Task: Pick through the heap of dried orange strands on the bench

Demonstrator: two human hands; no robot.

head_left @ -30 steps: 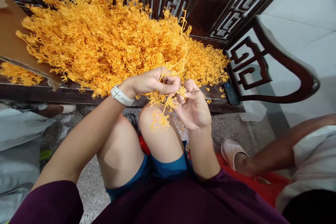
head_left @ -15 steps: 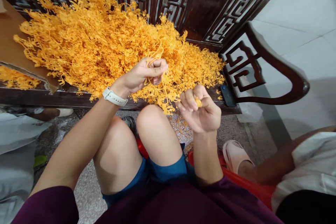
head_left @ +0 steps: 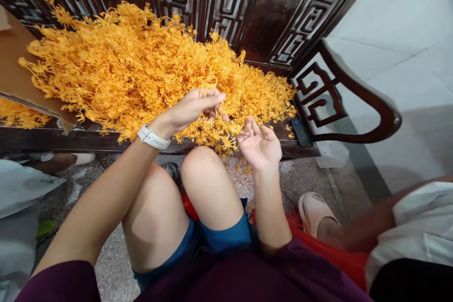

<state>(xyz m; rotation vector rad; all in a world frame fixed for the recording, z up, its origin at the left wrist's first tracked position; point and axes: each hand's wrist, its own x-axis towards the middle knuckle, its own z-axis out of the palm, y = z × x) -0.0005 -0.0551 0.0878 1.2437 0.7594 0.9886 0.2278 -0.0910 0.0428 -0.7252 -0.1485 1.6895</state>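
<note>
A big heap of orange-yellow plastic flower sprays lies on a dark wooden bench in front of me. My left hand, with a white watch on its wrist, is closed on a thin-stemmed flower spray above the heap's front edge. Loops of its stems rise over the fingers, and its small blossoms hang to the right. Beside those blossoms is my right hand, palm up, with its fingers loosely apart and nothing plainly in them. A small yellow bit shows near its fingertips, too small to tell if it touches.
The bench's carved back and curved armrest bound the heap. A dark phone lies by the armrest. Cardboard stands at left. Yellow bits litter the floor. People sit close on both sides; one pink clog shows.
My right hand has opened from its curled grip on a small yellow piece and moved slightly left. My left hand keeps hold of the flower spray. The view has shifted a little.
</note>
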